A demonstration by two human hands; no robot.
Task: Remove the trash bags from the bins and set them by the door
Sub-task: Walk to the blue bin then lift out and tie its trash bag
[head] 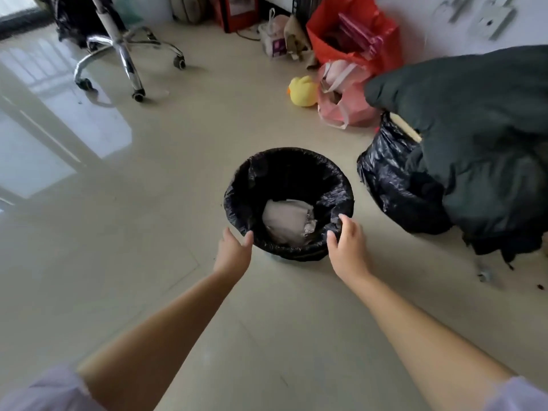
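Note:
A round bin stands on the floor, lined with a black trash bag (284, 173) folded over its rim. Crumpled grey paper (289, 219) lies inside. My left hand (234, 250) touches the near left rim, thumb on the bag's edge, fingers apart. At the near right rim my right hand (345, 241) has its fingertips on the bag's fold. Neither hand has a firm grip that I can see. A second black trash bag (394, 185) sits full on the floor to the right, partly hidden under a dark garment (474, 129).
An office chair base (124, 54) with castors stands at the back left. Along the back wall lie a red bag (353, 34), a pink bag (347, 102), a yellow duck toy (302, 91) and small packages. A bright glass door area (44, 129) lies to the left.

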